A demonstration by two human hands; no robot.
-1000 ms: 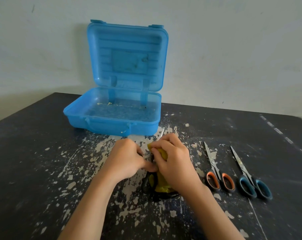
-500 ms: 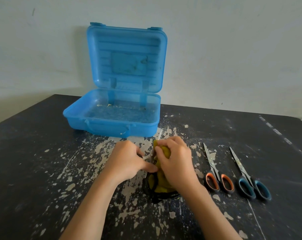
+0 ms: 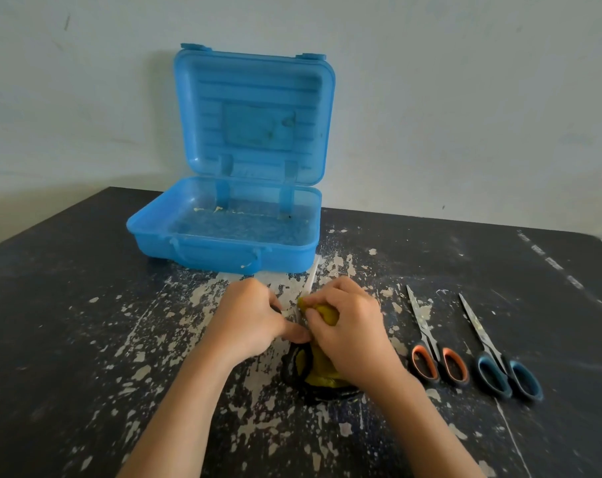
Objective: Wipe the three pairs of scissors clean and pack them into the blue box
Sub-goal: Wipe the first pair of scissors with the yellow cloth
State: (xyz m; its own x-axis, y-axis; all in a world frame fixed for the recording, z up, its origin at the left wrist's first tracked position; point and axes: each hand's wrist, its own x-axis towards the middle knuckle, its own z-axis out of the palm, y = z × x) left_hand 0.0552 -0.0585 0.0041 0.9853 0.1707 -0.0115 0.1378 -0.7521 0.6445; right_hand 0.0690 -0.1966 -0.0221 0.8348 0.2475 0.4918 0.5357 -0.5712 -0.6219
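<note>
A pair of scissors with black and yellow handles (image 3: pixel 294 369) lies on the table under my hands, its blades pointing toward the blue box (image 3: pixel 223 251). My right hand (image 3: pixel 347 332) grips a yellow cloth (image 3: pixel 322 313) pressed against the blades. My left hand (image 3: pixel 251 319) holds the scissors steady from the left, fingers curled, thumb touching the right hand. The blades are mostly hidden. Two more pairs lie to the right: orange-handled scissors (image 3: pixel 434 360) and blue-handled scissors (image 3: pixel 499 370). The box stands open and holds no scissors.
The raised box lid (image 3: pixel 254 115) leans against the white wall (image 3: pixel 465 98). The black table (image 3: pixel 68 322) has worn, flaking paint around my hands.
My right hand and the cloth have slid a little along the blades toward the box. The left hand stays put. The other two pairs have not moved.
</note>
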